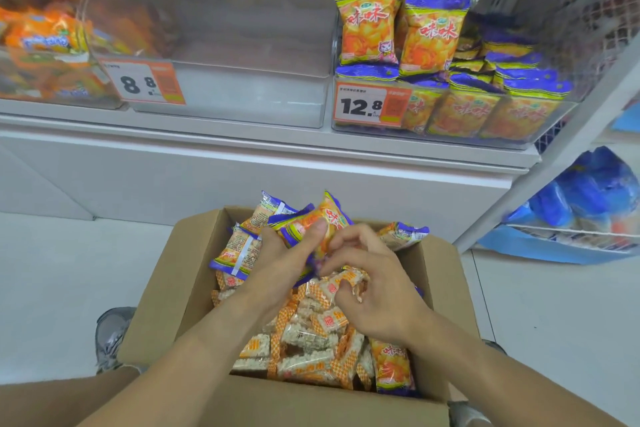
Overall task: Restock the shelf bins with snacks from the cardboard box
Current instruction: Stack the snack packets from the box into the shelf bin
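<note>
Left hand (pixel 284 260): nearest, over the box (pixel 166 288); grip curls round a bunch of purple-edged packets (pixel 311 225), thumb on top, likely gathering several for one trip.
Right hand (pixel 374 288): fingertips pinch the bunch's lower edge, apparently steadying it.
Box: on the floor below the shelf, within reach, full of packets and rice bars (pixel 311 340).
Right bin (pixel 346 128): holds matching packets, likely their destination.
Middle bin (pixel 242 97): empty.

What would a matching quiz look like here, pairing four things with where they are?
Things:
1. cardboard box
2. 12.8 price tag
3. purple-and-orange packets
4. rice-cracker packs

Places:
A. gripped by the left hand
B. on the floor below the shelf
C. under the right hand, in the box
D. on the front of the right-hand bin

Pairs: 1-B, 2-D, 3-A, 4-C
</note>
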A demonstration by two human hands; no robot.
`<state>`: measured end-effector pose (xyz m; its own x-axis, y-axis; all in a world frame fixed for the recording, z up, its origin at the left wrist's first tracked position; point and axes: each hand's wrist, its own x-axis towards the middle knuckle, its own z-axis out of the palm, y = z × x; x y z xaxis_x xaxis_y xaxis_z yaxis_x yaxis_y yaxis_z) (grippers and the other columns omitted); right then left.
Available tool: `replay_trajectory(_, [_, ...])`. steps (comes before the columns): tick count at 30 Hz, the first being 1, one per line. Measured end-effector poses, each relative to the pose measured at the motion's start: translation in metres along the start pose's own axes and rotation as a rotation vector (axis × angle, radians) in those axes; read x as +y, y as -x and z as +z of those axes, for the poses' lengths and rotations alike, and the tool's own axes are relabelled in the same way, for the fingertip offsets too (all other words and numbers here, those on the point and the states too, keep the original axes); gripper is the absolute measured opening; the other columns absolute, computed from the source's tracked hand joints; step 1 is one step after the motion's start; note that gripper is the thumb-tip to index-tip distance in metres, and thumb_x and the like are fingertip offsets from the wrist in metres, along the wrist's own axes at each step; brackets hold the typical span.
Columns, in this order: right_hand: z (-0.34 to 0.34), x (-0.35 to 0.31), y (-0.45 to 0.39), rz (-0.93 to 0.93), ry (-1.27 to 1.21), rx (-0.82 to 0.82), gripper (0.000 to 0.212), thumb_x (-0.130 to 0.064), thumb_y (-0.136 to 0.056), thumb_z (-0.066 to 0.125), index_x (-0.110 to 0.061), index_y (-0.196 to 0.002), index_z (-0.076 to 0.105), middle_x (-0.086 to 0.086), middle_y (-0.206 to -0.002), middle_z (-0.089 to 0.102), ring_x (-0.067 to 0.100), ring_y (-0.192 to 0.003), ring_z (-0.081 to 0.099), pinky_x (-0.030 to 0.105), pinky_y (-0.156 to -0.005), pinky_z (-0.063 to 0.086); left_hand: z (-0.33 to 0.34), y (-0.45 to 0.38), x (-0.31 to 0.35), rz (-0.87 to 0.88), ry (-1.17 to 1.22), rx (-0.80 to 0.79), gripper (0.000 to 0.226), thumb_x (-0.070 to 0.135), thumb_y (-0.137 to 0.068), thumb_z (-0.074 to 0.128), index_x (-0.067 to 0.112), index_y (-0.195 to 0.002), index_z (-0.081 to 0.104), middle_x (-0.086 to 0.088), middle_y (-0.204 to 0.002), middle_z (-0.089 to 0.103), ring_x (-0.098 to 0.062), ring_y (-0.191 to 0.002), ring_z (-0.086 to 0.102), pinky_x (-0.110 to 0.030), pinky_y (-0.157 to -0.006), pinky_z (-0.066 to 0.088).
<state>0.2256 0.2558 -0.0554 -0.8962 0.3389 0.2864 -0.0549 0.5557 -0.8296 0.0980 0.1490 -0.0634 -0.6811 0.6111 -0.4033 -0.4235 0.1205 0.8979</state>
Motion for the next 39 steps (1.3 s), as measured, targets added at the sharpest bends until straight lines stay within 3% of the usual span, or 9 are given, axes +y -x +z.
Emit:
replay_trajectory(3, [-0.011,-0.003,-0.006,-0.042,-0.069,0.089,0.018,0.006,-0.079,0.066,-0.011,-0.083,0.071,-0.002,-0.092,0.063,0.016,-0.089,0.063,0.022,-0.079,0.048,0.006,-0.005,0.009,0.019,-0.028,-0.004,0.092,0.061,-0.06,0.088,0.011,-0.125,0.046,-0.012,-0.113,0.072,-0.029,-0.103,0.071,-0.056,-0.094,0.054])
replay_trajectory(7, [-0.017,-0.011,-0.015,0.405,-0.326,0.452,0.036,-0.037,-0.079,0.083,-0.024,-0.102,0.059,-0.008,-0.083,0.063,0.019,-0.077,0.066,0.041,-0.068,0.059,0.019,-0.003,0.019,0.031,0.029,-0.08,0.079,0.034,-0.071,0.086,0.002,-0.131,0.047,-0.017,-0.114,0.071,-0.032,-0.099,0.071,-0.051,-0.09,0.056])
replay_trajectory(10, [-0.04,-0.014,-0.022,0.542,-0.451,0.392,0.045,-0.026,-0.08,0.083,-0.018,-0.118,0.059,-0.006,-0.087,0.07,0.012,-0.068,0.071,0.031,-0.057,0.06,0.027,-0.001,0.035,0.016,0.027,-0.224,0.067,0.013,-0.078,0.08,0.003,-0.134,0.045,-0.02,-0.117,0.069,-0.034,-0.098,0.071,-0.044,-0.078,0.059])
replay_trajectory(14, [-0.077,-0.011,-0.031,0.397,-0.413,0.318,0.056,-0.01,-0.082,0.08,-0.02,-0.133,0.058,-0.001,-0.116,0.068,0.007,-0.089,0.07,0.024,-0.063,0.058,0.042,-0.01,0.059,-0.001,-0.065,-0.441,0.071,0.006,-0.073,0.075,0.013,-0.137,0.046,-0.018,-0.127,0.066,-0.038,-0.113,0.066,-0.055,-0.098,0.052])
replay_trajectory(19, [-0.138,-0.017,-0.065,0.498,-0.377,0.272,0.085,-0.052,-0.061,0.085,-0.019,-0.134,0.056,-0.002,-0.126,0.068,0.013,-0.108,0.068,0.035,-0.09,0.058,0.11,-0.02,0.1,0.206,-0.059,-0.403,0.057,0.028,-0.082,0.08,0.018,-0.132,0.054,-0.01,-0.12,0.071,-0.027,-0.105,0.071,-0.037,-0.085,0.058])
replay_trajectory(23, [-0.203,-0.022,-0.08,0.465,-0.683,-0.028,0.046,-0.034,-0.083,0.069,-0.009,-0.121,0.067,0.01,-0.116,0.073,0.024,-0.106,0.07,0.039,-0.097,0.056,0.166,-0.035,0.122,0.505,-0.268,-0.306,0.076,0.075,-0.072,0.067,0.028,-0.13,0.053,0.012,-0.12,0.071,-0.009,-0.111,0.067,-0.036,-0.099,0.051])
replay_trajectory(28, [-0.261,0.01,-0.095,0.299,-0.693,-0.106,0.06,-0.048,-0.077,0.076,-0.01,-0.122,0.068,0.017,-0.124,0.069,0.031,-0.115,0.067,0.037,-0.099,0.054,0.215,-0.062,0.137,0.711,-0.415,-0.283,0.078,0.084,-0.073,0.049,0.028,-0.127,0.053,0.014,-0.118,0.069,-0.002,-0.108,0.066,-0.032,-0.095,0.052])
replay_trajectory(31, [-0.29,0.031,-0.109,0.283,-0.492,-0.123,0.077,-0.06,-0.065,0.085,-0.017,-0.126,0.067,0.017,-0.13,0.066,0.046,-0.124,0.058,0.057,-0.106,0.046,0.233,-0.078,0.142,0.766,-0.455,-0.237,0.077,0.086,-0.069,0.049,0.032,-0.123,0.054,0.017,-0.115,0.068,0.002,-0.105,0.065,-0.027,-0.091,0.052])
replay_trajectory(39, [-0.311,0.042,-0.13,0.148,-0.581,-0.057,0.06,-0.024,-0.079,0.081,-0.005,-0.132,0.06,0.02,-0.13,0.065,0.044,-0.123,0.06,0.054,-0.107,0.046,0.256,-0.088,0.155,0.894,-0.44,-0.145,0.064,0.084,-0.079,0.034,0.034,-0.11,0.057,0.015,-0.11,0.067,0.001,-0.106,0.061,-0.025,-0.095,0.048])
